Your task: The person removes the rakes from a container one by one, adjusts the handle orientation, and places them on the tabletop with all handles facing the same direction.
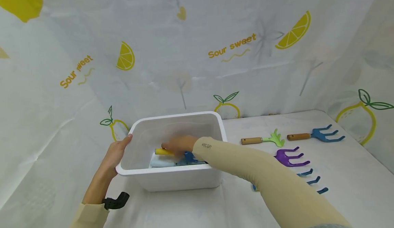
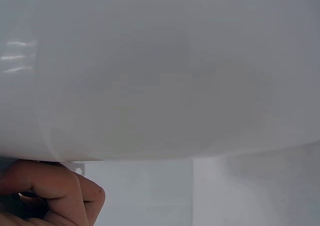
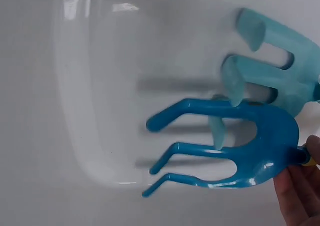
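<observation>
My left hand (image 1: 114, 154) holds the left rim of a white plastic tub (image 1: 172, 180); its curled fingers show under the tub wall in the left wrist view. Inside the tub, my right hand (image 1: 181, 144), blurred, grips a blue hand rake (image 3: 265, 146) near where its three-pronged head meets the yellow handle (image 1: 163, 151). Beside and partly beneath that rake lies a light teal hand rake (image 3: 287, 80), whose pale blue handle (image 1: 162, 163) points left. The right forearm's sleeve crosses over the tub's right front corner.
Right of the tub lie a green hand rake (image 1: 275, 138) and a blue hand rake (image 1: 323, 134), both wooden-handled. A purple rake (image 1: 287, 158) and another blue rake (image 1: 314, 180) are partly behind my right sleeve. A lemon-printed white sheet (image 1: 184, 50) hangs behind.
</observation>
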A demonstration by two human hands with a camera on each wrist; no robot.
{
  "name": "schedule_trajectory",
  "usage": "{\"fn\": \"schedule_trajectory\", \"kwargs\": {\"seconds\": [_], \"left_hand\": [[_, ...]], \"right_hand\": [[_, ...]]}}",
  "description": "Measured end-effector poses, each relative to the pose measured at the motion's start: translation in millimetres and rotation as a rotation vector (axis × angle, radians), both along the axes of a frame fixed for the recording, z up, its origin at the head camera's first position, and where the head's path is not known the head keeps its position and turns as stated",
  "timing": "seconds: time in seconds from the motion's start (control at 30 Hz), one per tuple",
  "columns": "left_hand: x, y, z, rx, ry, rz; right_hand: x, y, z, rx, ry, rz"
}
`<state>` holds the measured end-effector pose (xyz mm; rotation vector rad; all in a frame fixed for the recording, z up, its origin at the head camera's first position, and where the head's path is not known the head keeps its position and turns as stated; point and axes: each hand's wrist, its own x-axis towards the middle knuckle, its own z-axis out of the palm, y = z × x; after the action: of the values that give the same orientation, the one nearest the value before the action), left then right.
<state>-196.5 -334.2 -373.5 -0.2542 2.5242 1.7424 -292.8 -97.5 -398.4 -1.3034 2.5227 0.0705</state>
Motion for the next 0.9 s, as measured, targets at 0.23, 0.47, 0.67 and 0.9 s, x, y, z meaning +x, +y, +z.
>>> {"fn": "schedule_trajectory", "kwargs": {"seconds": [0.23,0.47,0.67,0.9], "left_hand": [[0.5,1.0,2.3,-0.008,0.009,0.0],[0.6,1.4,1.3,-0.005,0.016,-0.011],[0.5,0.0,1.6,-0.006,0.019,-0.015],[1.1,1.0,1.0,0.014,0.002,-0.004]], "right_hand": [[-8.0,-5.6,5.8,-0.001,0.034,0.046],[-15.0,-8.7,8.5,-0.036,0.002,0.055],[-16.1,-12.5,14.6,-0.035,0.031,0.068],[-11.6,-14.4,23.6,-0.036,0.045,0.098]]}}
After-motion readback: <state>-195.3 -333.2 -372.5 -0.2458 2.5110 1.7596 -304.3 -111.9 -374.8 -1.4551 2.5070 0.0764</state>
